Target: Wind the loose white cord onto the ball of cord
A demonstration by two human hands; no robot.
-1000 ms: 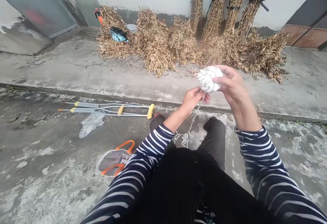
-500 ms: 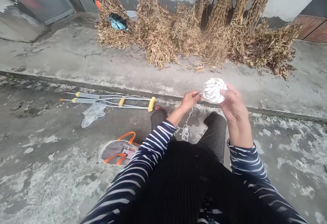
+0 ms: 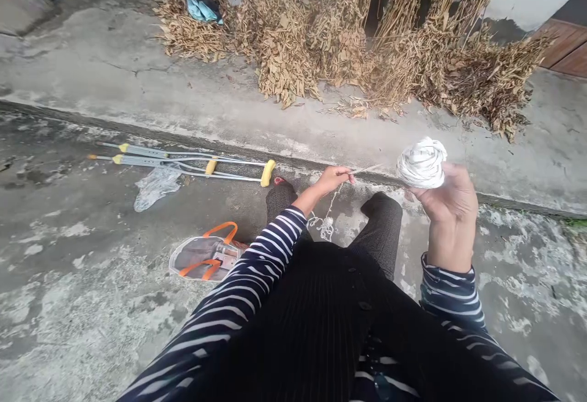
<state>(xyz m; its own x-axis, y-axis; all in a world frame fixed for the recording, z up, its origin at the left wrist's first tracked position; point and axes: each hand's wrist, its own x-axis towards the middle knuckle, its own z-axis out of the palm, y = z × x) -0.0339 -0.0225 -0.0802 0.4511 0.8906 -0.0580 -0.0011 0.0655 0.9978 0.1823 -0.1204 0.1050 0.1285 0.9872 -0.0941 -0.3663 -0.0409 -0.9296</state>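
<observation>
A ball of white cord (image 3: 422, 162) with dark flecks sits in my right hand (image 3: 452, 200), its fingers curled behind and under it. My left hand (image 3: 334, 179) pinches the loose cord in front of my left knee. A short stretch of that cord (image 3: 367, 170) runs from the pinch toward the ball, blurred near its far end. Below the left hand the cord hangs down, and a loose heap of it (image 3: 326, 228) lies on the ground between my legs.
Crutches (image 3: 183, 162) with yellow pads lie along the step's edge (image 3: 302, 160), beside a clear plastic bag (image 3: 157, 188). A grey bag (image 3: 195, 256) with orange handles stands left of me. Dried plant bundles (image 3: 287, 54) line the wall, with a blue and black cloth (image 3: 200, 5) among them.
My right hand has moved right with the ball, away from my left hand, opening a wider gap with cord stretched across it. The view has tipped downward.
</observation>
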